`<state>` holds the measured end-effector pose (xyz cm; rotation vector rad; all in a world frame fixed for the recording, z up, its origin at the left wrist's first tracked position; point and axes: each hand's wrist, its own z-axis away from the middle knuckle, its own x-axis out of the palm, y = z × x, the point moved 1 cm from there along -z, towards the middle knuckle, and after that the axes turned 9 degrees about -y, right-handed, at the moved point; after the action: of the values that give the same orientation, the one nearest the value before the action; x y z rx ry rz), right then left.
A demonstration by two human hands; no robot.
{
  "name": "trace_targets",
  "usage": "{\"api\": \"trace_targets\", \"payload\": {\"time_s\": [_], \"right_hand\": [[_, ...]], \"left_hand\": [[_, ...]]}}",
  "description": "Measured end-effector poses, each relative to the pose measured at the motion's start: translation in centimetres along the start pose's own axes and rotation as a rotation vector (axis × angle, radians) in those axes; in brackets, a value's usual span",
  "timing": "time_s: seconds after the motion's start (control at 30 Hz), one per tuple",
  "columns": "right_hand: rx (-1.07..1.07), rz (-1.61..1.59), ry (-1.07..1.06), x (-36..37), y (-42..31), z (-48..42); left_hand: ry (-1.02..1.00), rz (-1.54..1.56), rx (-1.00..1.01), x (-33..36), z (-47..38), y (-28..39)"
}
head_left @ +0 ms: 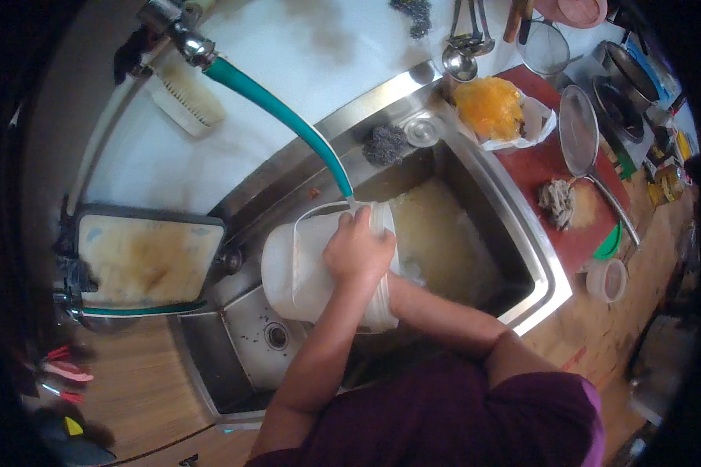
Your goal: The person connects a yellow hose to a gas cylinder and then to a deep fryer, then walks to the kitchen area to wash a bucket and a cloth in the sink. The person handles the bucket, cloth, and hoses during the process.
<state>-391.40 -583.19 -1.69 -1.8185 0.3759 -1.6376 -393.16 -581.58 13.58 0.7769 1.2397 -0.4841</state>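
A white plastic bucket [315, 251] with a wire handle lies tilted on its side over the divider of a steel double sink [537, 280], mouth to the right. My left hand [362, 248] is closed at its rim, around the end of a green hose [304, 125] that runs from a wall tap [195, 46]. Whether these fingers also grip the rim is hard to tell. My right forearm reaches into the bucket's mouth, and the right hand is hidden there. Cloudy, yellowish water [444, 233] stands in the right basin. The left basin shows its drain [277, 335].
Behind the basin lie a dark scouring pad [385, 145] and a clear round lid or dish [422, 132]. To the right, a red board [514, 169] bears a yellow mass in a white bag [490, 111], a grey rag [557, 203] and a strainer [578, 131]. Ladles [460, 63] hang above.
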Motion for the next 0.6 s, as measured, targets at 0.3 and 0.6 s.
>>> {"api": "trace_targets", "payload": {"time_s": [0.3, 0.6], "right_hand": [[0.069, 0.16, -0.101, 1.3, 3.6, 0.8], [0.076, 0.241, -0.13, 2.8, 5.2, 0.8]], "left_hand": [[-0.193, -0.228, 0.048, 1.8, 0.0, 2.4], [-0.216, -0.268, 0.09, 2.3, 2.3, 1.3]]}}
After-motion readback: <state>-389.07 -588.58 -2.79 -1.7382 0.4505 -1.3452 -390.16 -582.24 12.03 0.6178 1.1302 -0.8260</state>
